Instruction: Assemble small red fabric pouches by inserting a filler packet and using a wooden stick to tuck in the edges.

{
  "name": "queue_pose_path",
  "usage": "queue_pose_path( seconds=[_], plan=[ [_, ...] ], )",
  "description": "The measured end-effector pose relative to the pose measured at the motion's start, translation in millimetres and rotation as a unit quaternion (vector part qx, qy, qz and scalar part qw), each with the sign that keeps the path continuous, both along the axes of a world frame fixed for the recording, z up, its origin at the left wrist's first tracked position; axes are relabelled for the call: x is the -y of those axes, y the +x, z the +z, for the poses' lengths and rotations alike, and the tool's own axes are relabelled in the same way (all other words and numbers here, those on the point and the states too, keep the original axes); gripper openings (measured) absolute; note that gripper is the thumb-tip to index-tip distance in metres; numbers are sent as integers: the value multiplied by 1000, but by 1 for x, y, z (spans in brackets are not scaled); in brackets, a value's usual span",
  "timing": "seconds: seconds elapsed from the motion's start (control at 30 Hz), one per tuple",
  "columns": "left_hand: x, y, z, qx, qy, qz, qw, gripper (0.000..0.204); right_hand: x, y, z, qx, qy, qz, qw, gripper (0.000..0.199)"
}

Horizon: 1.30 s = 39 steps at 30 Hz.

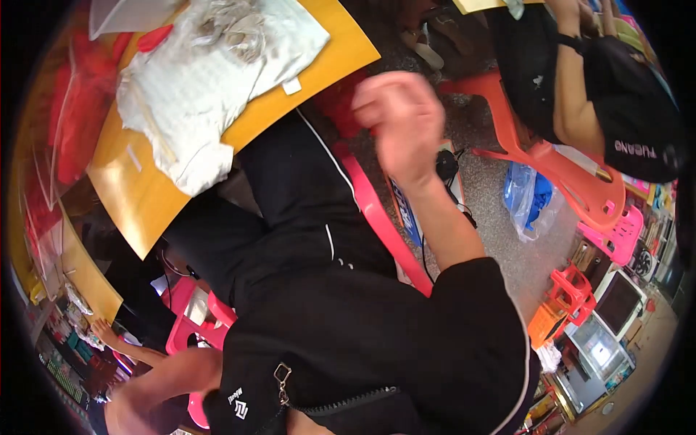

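Observation:
My right hand (402, 119) is raised in mid-air to the right of the table's near edge, over my right thigh. It is smeared by motion; its fingers look curled, and whatever they may hold cannot be made out. My left arm (156, 391) is bent and blurred at the lower left, with its hand out of sight. A crumpled white cloth garment (188, 94) lies spread on the yellow wooden table (341, 40) in front of me. Greyish crumpled material (243, 32) rests on top of it, with a small white tag (291, 86) at its edge.
A red piece (154, 38) lies beside the garment; red bagged material (76, 116) hangs further left. A pink stool (384, 221) is under me. To the right are an orange chair (540, 159), a blue plastic bag (533, 199) and a seated person (616, 101). Another person's hand (105, 332) touches a left-hand table.

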State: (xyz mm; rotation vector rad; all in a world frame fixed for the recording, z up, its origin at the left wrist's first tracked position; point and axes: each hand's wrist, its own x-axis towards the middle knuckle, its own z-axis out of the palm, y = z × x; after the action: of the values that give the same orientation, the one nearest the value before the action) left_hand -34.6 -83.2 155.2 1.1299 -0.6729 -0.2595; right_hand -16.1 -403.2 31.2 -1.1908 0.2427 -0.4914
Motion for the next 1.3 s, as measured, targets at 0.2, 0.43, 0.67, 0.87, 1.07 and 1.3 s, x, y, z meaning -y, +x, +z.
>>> queue_pose_path(
  seconds=[0.2,0.43,0.67,0.87,1.07,1.3],
  plan=[
    [-39,-27,134,624,-163,-206,736,22,-250,-26,71,-156,288,672,664,24],
    [-121,-132,214,812,-280,-262,439,15,-335,-61,95,-126,542,775,300,47],
    [-166,-134,179,785,-362,-235,445,8,-353,-74,71,-299,469,781,282,46],
    [-193,-121,177,779,-405,-221,424,14,-350,-57,76,-248,551,719,343,46],
    [-197,-103,163,683,-333,-239,605,14,-355,-42,63,-304,426,743,417,52],
    [-196,-78,175,683,-278,-205,644,12,-344,-17,83,-332,549,638,426,52]
  ],
)
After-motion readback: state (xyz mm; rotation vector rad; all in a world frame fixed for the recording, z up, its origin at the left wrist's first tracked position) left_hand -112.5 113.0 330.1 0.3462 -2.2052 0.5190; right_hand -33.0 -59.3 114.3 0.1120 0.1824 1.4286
